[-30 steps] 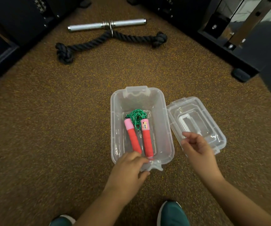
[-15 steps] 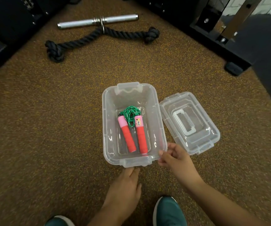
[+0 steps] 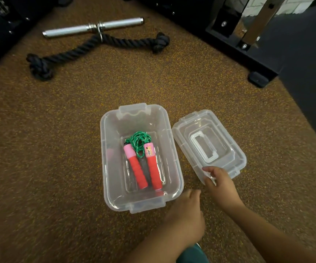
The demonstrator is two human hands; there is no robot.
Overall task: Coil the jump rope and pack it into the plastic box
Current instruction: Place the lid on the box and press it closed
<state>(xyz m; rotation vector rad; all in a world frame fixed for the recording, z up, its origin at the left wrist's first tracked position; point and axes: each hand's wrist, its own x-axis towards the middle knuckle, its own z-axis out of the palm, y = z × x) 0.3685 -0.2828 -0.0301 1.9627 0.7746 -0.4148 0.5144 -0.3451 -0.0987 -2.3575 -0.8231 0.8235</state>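
The clear plastic box (image 3: 113, 186) stands open on the brown speckled floor. Inside it lies the jump rope (image 3: 143, 160): two red and pink handles side by side, with the green cord bunched in a coil at their far ends. The clear lid (image 3: 227, 147) lies flat just right of the box, its white handle facing up. My right hand (image 3: 218, 184) pinches the lid's near left corner. My left hand (image 3: 185, 219) hovers blurred just outside the box's near right corner, holding nothing, fingers loosely apart.
A black knotted rope attachment (image 3: 96, 46) and a metal bar handle (image 3: 92, 27) lie on the floor beyond the box. Black gym machine frames (image 3: 248, 54) stand at the far right and far left. A teal shoe (image 3: 193, 255) shows at the bottom edge.
My left hand has pulled back from the box's near edge and shifted right. My right hand moved from the box's near right corner onto the lid's corner.
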